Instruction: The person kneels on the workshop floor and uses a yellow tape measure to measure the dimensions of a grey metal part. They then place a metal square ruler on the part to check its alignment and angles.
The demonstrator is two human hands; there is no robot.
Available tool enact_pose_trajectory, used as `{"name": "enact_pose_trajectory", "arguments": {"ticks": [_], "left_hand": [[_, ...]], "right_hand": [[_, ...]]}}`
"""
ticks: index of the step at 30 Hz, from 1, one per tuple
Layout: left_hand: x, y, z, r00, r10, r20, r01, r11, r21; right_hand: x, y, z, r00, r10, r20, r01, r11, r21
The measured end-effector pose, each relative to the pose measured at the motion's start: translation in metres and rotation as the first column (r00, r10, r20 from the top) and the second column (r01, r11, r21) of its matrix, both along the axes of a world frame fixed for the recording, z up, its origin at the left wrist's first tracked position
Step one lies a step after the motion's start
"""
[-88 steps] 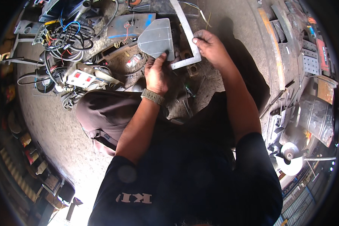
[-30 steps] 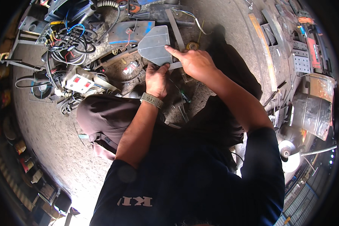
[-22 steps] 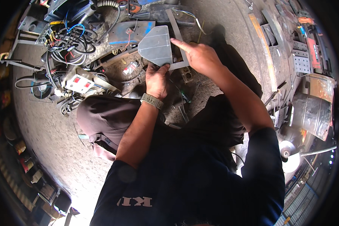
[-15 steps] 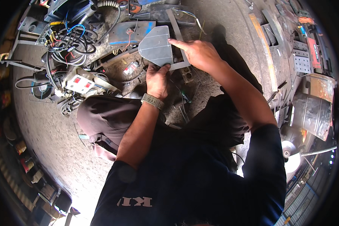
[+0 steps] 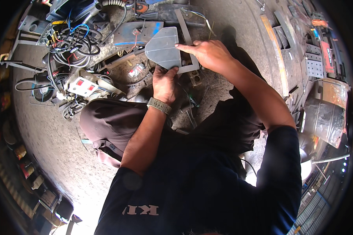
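Note:
A flat grey metal plate [image 5: 162, 47] with cut-off corners and thin light lines marked across it is held up in front of me. My left hand [image 5: 164, 85] grips its near edge, thumb on top and the other fingers hidden beneath. An L-shaped steel square [image 5: 185, 32] lies along the plate's right side, its short arm reaching my left thumb. My right hand [image 5: 212, 55] has its index finger stretched out, the tip touching the plate near its right edge. The other right fingers are curled, and I see nothing held in them.
Tangled black cables [image 5: 76, 49] and a white power strip [image 5: 83, 87] lie on the left. Beyond the plate is a blue-edged metal sheet [image 5: 125, 33]. A long flat bar [image 5: 276, 51], a perforated plate [image 5: 314, 64] and a bent metal sheet [image 5: 325, 115] lie to the right.
My right index fingertip has moved slightly nearer to me along the plate's right side. My right elbow has swung a little outward. The left hand's grip looks unchanged.

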State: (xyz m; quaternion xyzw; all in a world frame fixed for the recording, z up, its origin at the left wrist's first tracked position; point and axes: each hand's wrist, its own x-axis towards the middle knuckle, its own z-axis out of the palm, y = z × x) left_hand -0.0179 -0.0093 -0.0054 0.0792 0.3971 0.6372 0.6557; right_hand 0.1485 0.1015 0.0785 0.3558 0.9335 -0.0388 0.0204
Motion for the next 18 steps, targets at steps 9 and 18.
{"name": "enact_pose_trajectory", "arguments": {"ticks": [9,18], "left_hand": [[-0.004,0.0,0.002,1.0,0.002,0.022,-0.002,1.0,0.016],[-0.002,-0.001,-0.003,1.0,0.016,0.009,-0.016,1.0,0.012]], "right_hand": [[-0.011,0.005,-0.006,0.997,-0.054,-0.049,0.053,0.999,-0.01],[-0.015,0.004,-0.014,0.992,-0.092,-0.088,0.094,0.996,0.012]]}}
